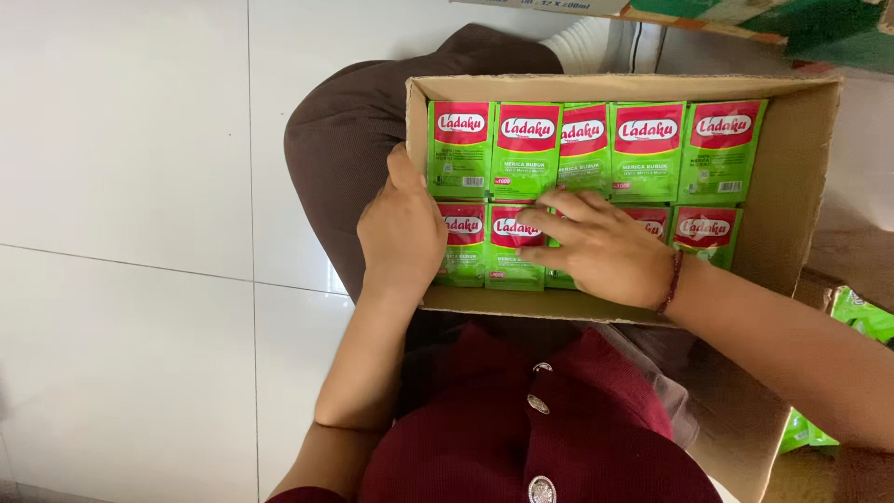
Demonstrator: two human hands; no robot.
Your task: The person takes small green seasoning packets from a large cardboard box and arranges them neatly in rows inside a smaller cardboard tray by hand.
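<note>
An open cardboard box rests on my lap, filled with two rows of green and red sachets. My left hand grips the box's left wall, thumb over the rim beside the sachets. My right hand lies flat on the near row of sachets, fingers spread and pointing left, pressing on them. A beaded bracelet circles my right wrist.
White floor tiles stretch to the left. More green packets lie at the right edge by the box's lowered flap. Another carton and green packaging sit at the top right. My knee in brown trousers is under the box.
</note>
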